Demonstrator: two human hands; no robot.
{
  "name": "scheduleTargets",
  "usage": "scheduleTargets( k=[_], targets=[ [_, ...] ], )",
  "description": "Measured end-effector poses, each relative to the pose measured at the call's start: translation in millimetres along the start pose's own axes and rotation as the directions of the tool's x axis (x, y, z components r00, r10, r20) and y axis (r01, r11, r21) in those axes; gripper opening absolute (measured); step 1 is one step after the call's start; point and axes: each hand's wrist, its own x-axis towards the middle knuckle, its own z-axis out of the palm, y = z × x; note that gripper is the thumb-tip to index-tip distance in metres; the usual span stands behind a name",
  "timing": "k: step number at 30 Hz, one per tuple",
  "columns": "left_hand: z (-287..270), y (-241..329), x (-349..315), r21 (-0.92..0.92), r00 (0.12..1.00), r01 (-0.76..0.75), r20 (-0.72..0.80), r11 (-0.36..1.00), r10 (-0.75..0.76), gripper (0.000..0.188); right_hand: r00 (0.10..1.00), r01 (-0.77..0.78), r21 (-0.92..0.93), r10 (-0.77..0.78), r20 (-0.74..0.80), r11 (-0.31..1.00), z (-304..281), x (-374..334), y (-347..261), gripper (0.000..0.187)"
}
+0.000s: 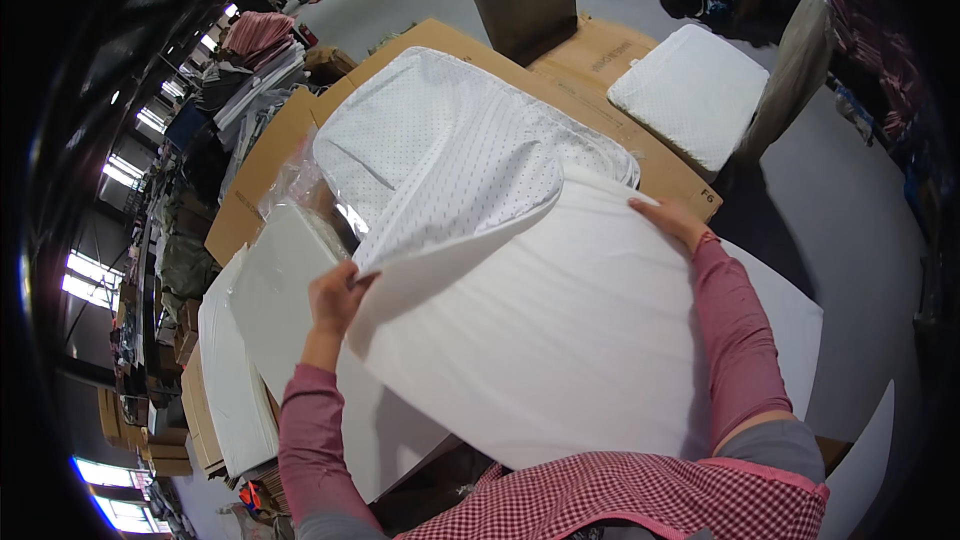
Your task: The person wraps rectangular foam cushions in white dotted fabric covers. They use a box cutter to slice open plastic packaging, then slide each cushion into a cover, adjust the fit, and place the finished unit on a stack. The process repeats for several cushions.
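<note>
We seem partway, the dotted cloth laid out but rumpled and unsmoothed, our left hand pinching its near edge and our right hand, grip unclear, at the white sheet spread before us, near the cardboard.

A large, plain white sheet spreads across the lower centre, its smooth surface crossed by soft, slanting creases, its near edge reaching the bottom of the view. Its left edge is lifted and bends in a shallow curve. Along its far side runs a white cloth with small dark dots and rounded corners, lying flat at the back and rising in a loose fold toward the front; whether the two are joined is unclear.
</note>
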Motion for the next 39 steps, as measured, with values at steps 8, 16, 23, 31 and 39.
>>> scheduleTargets(
  k=[8, 16, 23, 31, 39],
  targets=[
    [21.5, 68.7, -86.7, -0.108, 0.998, -0.044, 0.043, 0.993, 0.049, 0.025, 0.933, 0.057, -0.295, -0.156, -0.325, 0.954, -90.8, -9.4, -14.2, 0.082],
    [57.2, 271.9, 23.1, -0.199, 0.965, -0.259, -0.007, 0.945, 0.263, 0.055, 0.922, 0.061, -0.453, -0.224, -0.316, 0.890, -105.2, -1.4, -91.0, 0.083],
    [128.6, 233.0, 246.1, -0.320, 0.993, 0.112, 0.004, 0.941, -0.117, 0.025, 0.867, 0.174, -0.679, -0.438, -0.239, 0.714, -91.9, -18.7, -182.0, 0.076],
    [98.1, 346.0, 182.9, -0.843, 0.865, -0.286, -0.023, 0.455, 0.502, 0.032, 0.751, 0.515, -0.407, -0.626, -0.209, 0.754, -113.3, 53.8, -122.9, 0.054],
    [97.4, 158.0, -57.8, -0.837, 0.457, 0.545, 0.336, -0.039, -0.824, 0.055, 0.911, 0.413, 0.292, -0.390, -0.136, 0.863, -157.7, 137.3, -8.3, 0.049]
  ],
)
